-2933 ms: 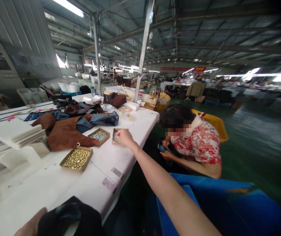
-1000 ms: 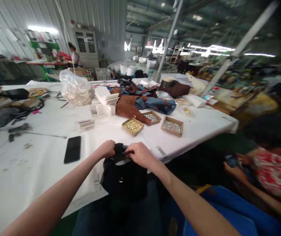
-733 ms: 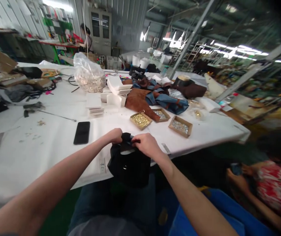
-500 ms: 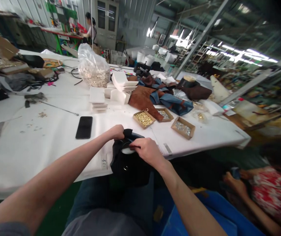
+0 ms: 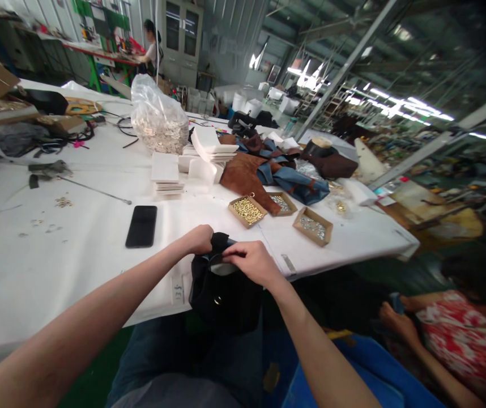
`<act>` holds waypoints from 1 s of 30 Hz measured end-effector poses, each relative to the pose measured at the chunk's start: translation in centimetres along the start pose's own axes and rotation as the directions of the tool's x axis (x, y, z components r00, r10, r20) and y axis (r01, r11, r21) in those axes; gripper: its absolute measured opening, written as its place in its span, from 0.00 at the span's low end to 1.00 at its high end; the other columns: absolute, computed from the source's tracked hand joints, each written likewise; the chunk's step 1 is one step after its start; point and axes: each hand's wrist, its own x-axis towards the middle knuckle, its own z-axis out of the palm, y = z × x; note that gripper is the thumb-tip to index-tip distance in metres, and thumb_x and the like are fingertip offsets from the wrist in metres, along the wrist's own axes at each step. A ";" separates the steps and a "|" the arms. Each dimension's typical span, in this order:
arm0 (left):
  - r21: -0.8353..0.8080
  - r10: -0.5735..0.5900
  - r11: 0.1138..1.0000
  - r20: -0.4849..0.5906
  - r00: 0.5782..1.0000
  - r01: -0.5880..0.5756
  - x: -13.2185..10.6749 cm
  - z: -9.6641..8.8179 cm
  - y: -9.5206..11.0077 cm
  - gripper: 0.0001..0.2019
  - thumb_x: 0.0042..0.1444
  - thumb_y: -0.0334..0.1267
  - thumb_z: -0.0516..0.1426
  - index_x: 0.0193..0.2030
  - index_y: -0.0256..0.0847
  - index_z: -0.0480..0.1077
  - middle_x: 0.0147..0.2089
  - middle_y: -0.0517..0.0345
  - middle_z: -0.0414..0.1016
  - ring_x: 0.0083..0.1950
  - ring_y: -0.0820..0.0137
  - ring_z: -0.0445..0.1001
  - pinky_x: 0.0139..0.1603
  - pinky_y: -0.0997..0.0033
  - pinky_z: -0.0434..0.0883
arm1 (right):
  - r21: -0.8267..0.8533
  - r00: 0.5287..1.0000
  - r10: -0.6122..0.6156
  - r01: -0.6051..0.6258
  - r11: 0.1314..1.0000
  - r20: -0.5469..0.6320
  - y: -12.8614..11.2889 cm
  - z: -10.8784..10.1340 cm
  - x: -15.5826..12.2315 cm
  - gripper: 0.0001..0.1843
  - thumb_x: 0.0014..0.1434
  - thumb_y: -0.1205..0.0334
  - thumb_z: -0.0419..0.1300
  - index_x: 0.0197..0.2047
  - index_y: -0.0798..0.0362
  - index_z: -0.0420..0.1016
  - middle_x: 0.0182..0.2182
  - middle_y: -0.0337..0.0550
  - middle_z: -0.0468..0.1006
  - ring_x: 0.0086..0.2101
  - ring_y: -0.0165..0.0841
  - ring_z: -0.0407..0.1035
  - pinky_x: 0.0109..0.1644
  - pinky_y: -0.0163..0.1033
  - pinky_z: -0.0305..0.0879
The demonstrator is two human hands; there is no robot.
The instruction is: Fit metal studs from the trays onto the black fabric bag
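Observation:
A black bag (image 5: 226, 300) with a small shiny metal fitting on its front hangs over the table's near edge, above my lap. My left hand (image 5: 200, 239) is closed on the far left part of its rim, where black material folds up. With thumb and fingers pinched, my right hand (image 5: 254, 260) grips the rim on the right side. A pale patch shows in the bag's mouth between the hands. My fingertips are partly hidden by the material. To the left of my left hand lies a black phone (image 5: 141, 226).
Cardboard trays of gold studs (image 5: 247, 212) and silver pieces (image 5: 312, 226) stand beyond my hands. Behind them lie brown suede (image 5: 243, 175), blue bags (image 5: 298, 184), white card stacks (image 5: 165, 169) and a clear plastic sack (image 5: 158, 119). At the right sits a co-worker in a red-patterned top (image 5: 459, 323).
The view has shifted slightly. Both hands keep hold of the bag's rim; my right hand has come a little closer to the left one.

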 end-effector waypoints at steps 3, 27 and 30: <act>-0.032 -0.013 0.999 0.012 1.000 0.014 0.2 -0.4 -0.4 0.15 0.76 0.48 0.68 0.52 0.36 0.80 0.50 0.52 0.85 0.50 0.61 0.86 0.55 0.55 0.87 | 0.184 0.994 -0.111 0.110 0.977 -0.006 -1.0 -0.8 0.1 0.07 0.71 0.62 0.71 0.48 0.43 0.93 0.50 0.37 0.93 0.51 0.39 0.87 0.62 0.43 0.80; 0.005 -0.145 0.989 -0.098 0.985 0.146 1.4 1.2 1.1 0.18 0.74 0.49 0.70 0.60 0.37 0.80 0.58 0.47 0.84 0.57 0.57 0.85 0.60 0.51 0.86 | -0.154 0.993 -0.098 0.108 0.982 0.071 2.6 2.7 -0.6 0.16 0.70 0.72 0.69 0.50 0.42 0.94 0.49 0.38 0.92 0.50 0.40 0.86 0.56 0.43 0.77; -0.001 -0.155 0.988 -0.096 0.983 0.156 1.5 1.2 1.1 0.19 0.74 0.49 0.70 0.60 0.37 0.80 0.57 0.47 0.84 0.57 0.57 0.85 0.59 0.51 0.87 | -0.050 0.974 -0.225 0.225 0.973 0.004 2.4 2.2 -1.9 0.15 0.78 0.67 0.63 0.53 0.44 0.92 0.49 0.41 0.91 0.49 0.39 0.85 0.57 0.43 0.77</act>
